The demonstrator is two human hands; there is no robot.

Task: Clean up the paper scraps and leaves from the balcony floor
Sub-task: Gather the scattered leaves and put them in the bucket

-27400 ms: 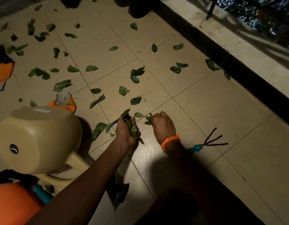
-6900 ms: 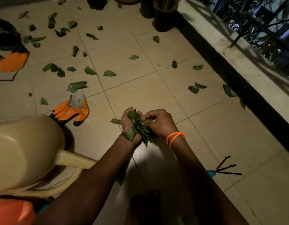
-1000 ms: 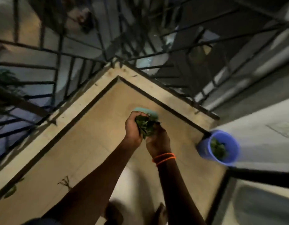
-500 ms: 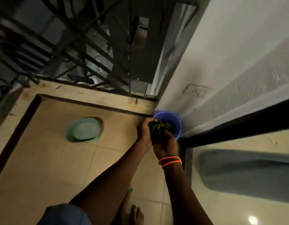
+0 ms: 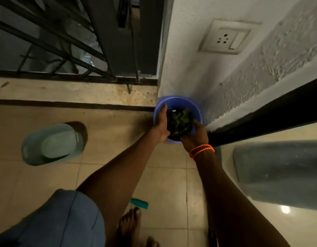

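Head view: I am holding both hands over the blue bucket point(image 5: 178, 104), which is standing in the corner at 12 o'clock from my feet, against the wall. My left hand point(image 5: 161, 123) is lying along the 9 o'clock side of the leaves point(image 5: 180, 120), fingers straight and together. My right hand point(image 5: 196, 135) is cupping the clump from 5 o'clock, fingers curled under it. The leaves are sitting between my palms inside the bucket's rim. A green tub point(image 5: 52, 144) is resting at 9 o'clock.

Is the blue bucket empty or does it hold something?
Not empty: green leaves lie inside the blue bucket, between both hands; how full, cannot tell.
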